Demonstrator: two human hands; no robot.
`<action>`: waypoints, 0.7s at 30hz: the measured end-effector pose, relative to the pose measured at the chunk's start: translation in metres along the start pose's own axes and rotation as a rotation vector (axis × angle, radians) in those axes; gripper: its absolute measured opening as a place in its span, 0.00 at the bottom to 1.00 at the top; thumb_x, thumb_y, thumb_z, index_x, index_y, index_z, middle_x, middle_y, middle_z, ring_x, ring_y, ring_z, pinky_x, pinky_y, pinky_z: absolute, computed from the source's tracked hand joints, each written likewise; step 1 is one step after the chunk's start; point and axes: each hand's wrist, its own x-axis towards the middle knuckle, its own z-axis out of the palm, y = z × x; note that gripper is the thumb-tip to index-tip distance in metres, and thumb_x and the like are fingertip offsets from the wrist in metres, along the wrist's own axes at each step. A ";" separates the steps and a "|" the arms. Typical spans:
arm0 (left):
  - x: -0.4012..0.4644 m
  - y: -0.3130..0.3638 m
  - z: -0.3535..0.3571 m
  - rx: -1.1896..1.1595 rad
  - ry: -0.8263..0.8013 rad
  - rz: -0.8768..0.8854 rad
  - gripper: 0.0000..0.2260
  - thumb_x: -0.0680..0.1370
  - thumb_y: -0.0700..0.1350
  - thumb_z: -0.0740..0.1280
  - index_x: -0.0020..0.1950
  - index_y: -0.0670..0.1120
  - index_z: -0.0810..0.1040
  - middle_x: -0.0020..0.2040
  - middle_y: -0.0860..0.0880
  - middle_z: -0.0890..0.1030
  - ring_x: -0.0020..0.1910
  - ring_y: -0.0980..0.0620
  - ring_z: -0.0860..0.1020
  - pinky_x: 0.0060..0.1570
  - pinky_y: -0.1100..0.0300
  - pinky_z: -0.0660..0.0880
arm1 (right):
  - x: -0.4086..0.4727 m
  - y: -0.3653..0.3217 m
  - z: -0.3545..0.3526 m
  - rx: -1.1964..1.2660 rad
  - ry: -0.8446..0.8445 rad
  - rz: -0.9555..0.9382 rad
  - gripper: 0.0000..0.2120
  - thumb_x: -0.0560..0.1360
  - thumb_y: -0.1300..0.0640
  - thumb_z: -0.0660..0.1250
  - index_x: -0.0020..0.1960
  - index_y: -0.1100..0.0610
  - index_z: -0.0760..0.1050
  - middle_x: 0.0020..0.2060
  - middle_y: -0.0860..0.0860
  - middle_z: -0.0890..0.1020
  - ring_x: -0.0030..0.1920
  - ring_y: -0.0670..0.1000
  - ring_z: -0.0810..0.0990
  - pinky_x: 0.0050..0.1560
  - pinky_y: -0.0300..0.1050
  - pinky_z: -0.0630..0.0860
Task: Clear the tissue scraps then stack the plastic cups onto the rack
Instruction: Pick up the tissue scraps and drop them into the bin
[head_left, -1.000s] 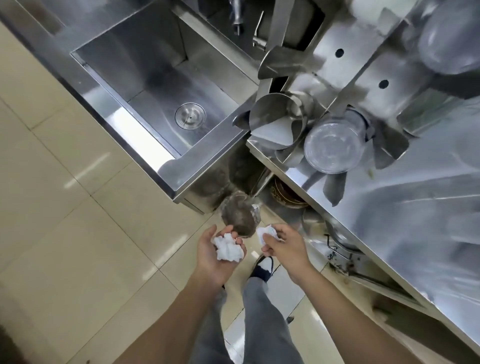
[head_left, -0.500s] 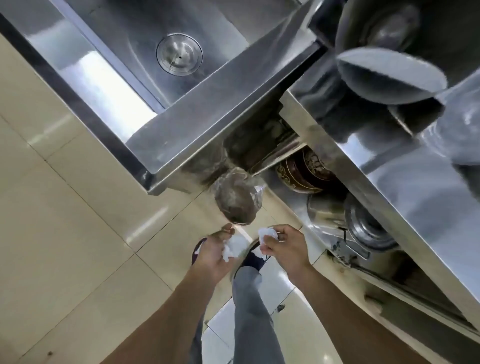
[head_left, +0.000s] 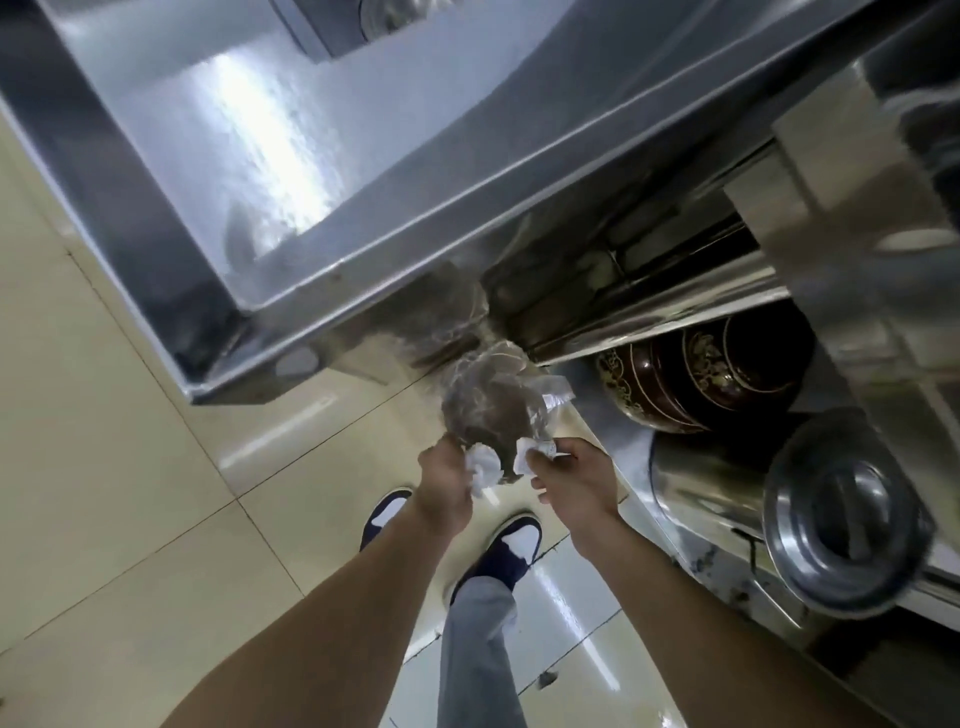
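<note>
My left hand (head_left: 445, 483) is closed around a crumpled white tissue scrap (head_left: 484, 466). My right hand (head_left: 571, 475) pinches a second white tissue scrap (head_left: 529, 453). Both hands are held low, side by side, right at the lower edge of a clear plastic bag (head_left: 493, 400) that hangs under the corner of the steel sink unit (head_left: 395, 228) and holds dark contents. The scraps nearly touch the bag. No plastic cups or rack are in view.
Beige floor tiles (head_left: 130, 441) spread to the left. My two shoes (head_left: 511, 545) stand below the hands. On the right, a lower shelf holds dark patterned bowls (head_left: 691, 374) and a steel pot with a lid (head_left: 841, 509) under the counter edge.
The view has dropped lower and closer to the floor. Both hands moved up to the hanging bag with the tissue scraps still held. The cups on the counter have left the view.
</note>
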 end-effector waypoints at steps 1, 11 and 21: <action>0.001 0.002 0.003 -0.004 -0.057 0.011 0.10 0.77 0.53 0.63 0.41 0.49 0.76 0.40 0.48 0.78 0.37 0.51 0.76 0.37 0.57 0.72 | 0.005 -0.001 0.001 0.000 -0.003 -0.003 0.07 0.65 0.49 0.74 0.39 0.50 0.79 0.38 0.52 0.86 0.42 0.55 0.85 0.50 0.58 0.82; -0.005 0.005 0.000 0.082 -0.016 0.022 0.16 0.84 0.47 0.56 0.67 0.43 0.75 0.62 0.41 0.80 0.56 0.45 0.79 0.58 0.53 0.75 | -0.004 0.012 -0.006 -0.048 -0.040 0.012 0.08 0.70 0.59 0.75 0.38 0.49 0.77 0.33 0.51 0.84 0.38 0.52 0.82 0.47 0.49 0.79; -0.087 0.020 -0.009 0.676 -0.042 0.292 0.06 0.76 0.35 0.63 0.47 0.43 0.79 0.45 0.45 0.81 0.43 0.46 0.79 0.38 0.67 0.72 | -0.073 0.006 -0.044 -0.217 -0.013 -0.093 0.09 0.73 0.56 0.72 0.53 0.54 0.79 0.42 0.50 0.82 0.40 0.48 0.81 0.42 0.38 0.75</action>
